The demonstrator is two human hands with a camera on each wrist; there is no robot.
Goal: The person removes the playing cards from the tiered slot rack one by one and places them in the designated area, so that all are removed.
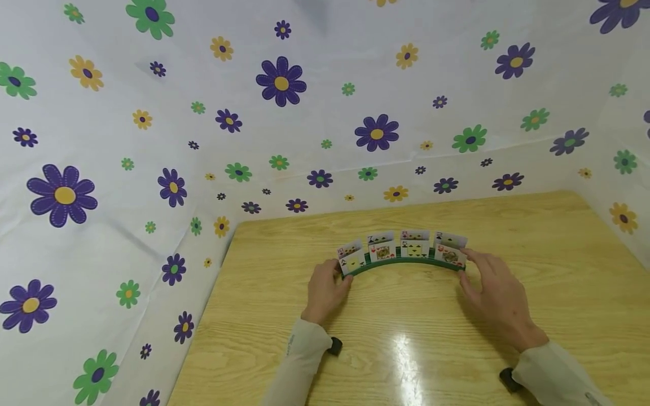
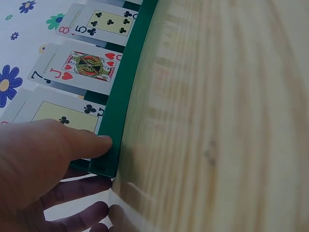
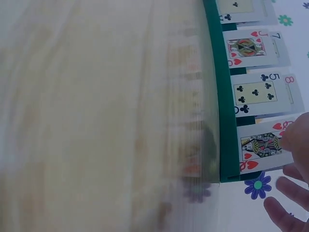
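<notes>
The curved green card holder [image 3: 228,125] stands on the table [image 1: 396,316] between both hands. The left hand [image 1: 324,290] pinches its left end, thumb on the front rim. The right hand [image 1: 500,293], fingers parted, brackets the right end at the queen of hearts [image 3: 260,145]; whether it grips cannot be determined.

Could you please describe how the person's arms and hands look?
The left hand and right hand wear no gloves. Both sleeves are pale beige, with a small black block at each wrist. Faint marks on the left one are unreadable.
</notes>
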